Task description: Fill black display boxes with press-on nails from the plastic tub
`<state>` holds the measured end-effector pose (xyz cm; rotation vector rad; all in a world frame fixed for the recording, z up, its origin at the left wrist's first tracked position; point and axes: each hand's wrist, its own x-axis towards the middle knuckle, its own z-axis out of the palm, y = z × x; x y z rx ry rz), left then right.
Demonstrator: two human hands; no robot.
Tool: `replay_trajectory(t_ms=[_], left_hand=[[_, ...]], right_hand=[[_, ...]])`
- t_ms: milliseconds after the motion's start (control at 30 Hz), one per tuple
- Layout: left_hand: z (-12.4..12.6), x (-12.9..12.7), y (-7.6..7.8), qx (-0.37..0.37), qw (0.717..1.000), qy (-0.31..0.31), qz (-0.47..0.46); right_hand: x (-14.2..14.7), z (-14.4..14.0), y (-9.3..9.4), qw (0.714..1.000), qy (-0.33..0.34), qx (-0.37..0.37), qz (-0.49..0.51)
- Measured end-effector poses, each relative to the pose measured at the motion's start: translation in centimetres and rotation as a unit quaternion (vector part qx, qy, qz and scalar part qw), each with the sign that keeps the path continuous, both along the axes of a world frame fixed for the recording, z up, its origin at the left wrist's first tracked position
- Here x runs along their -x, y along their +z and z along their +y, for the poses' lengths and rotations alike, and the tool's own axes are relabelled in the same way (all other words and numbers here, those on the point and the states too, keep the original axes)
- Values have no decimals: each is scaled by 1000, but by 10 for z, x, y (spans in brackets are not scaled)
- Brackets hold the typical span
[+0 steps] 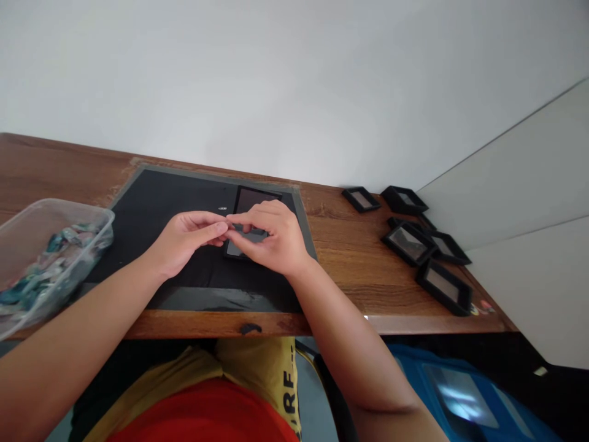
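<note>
On mat (151, 202), L hand (184, 236) & R hand (271, 236) pinch black frame (251, 205).

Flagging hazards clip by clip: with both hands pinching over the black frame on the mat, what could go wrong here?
1. The left hand and right hand cover the black frame, so a small part could slip unseen.
2. The clear tub overhangs the table edge; an elbow might knock it off.

Clear plastic tub (50, 245) sat at left table edge, full of small teal and grey pieces (41, 264). Cluster of black frames (414, 239) lay scattered at right end of wooden table (350, 258), near white wall (276, 80). Blue bin (460, 393) stood on floor below.
</note>
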<state>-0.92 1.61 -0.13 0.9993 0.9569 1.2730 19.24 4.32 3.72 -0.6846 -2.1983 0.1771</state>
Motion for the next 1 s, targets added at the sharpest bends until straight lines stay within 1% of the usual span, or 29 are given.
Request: replay_trajectory(t_ms=[167, 367, 433, 567, 633, 733, 1000], left_hand=[[1, 0, 1, 6, 1000, 27, -7], [1, 0, 1, -4, 999, 38, 5], [1, -1, 2, -10, 999, 33, 1], [0, 0, 2, -17, 1000, 13, -10], [0, 0, 1, -24, 1000, 9, -11], [0, 1, 0, -35, 999, 11, -4], [-1, -1, 2, -31, 999, 7, 8]], right_hand=[[0, 1, 2, 1000, -1, 15, 1], [0, 2, 2, 999, 38, 22, 30], [1, 1, 3, 997, 45, 47, 44], [3, -1, 2, 984, 50, 151, 85], [4, -1, 3, 975, 59, 189, 106], [5, -2, 3, 967, 73, 213, 120], [7, 0, 0, 952, 77, 265, 133]])
